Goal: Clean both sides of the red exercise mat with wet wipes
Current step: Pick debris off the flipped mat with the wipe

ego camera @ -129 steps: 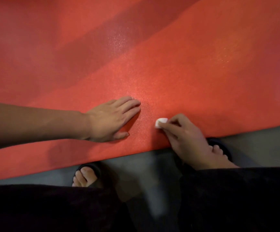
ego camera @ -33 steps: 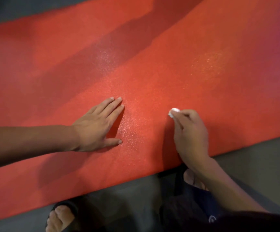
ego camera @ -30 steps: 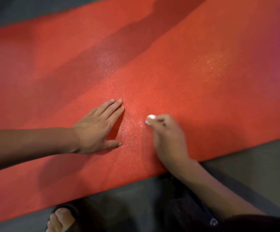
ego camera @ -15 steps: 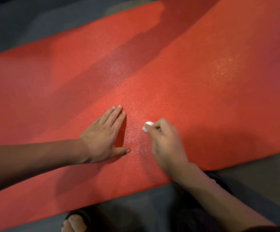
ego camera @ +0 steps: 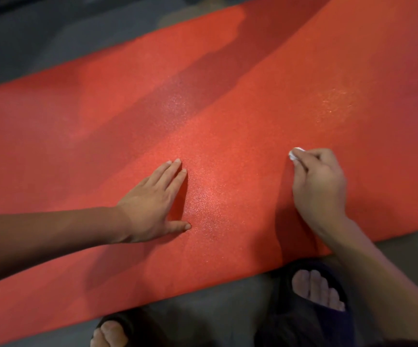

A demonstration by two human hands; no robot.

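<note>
Nearest me, two feet in dark open-toed slippers stood on the grey floor, just short of the mat's near edge. The red mat lay flat on that floor and ran across the whole view from lower left to upper right.

On it, my left hand lay palm down with fingers straight and thumb spread, holding nothing and pinning the mat. My right hand was curled, its fingertips pinching a small wadded white wipe against the mat.

What changed: half a second earlier the wipe sat just beside the left fingertips; here it was well apart from them, swung out to the right. The left hand had not shifted. I read this as one stroke of a side-to-side scrub over the near strip.

Farther off, glints showed on the mat, possibly damp; I could not tell. The underside was hidden, so I judged the task well short of done.
</note>
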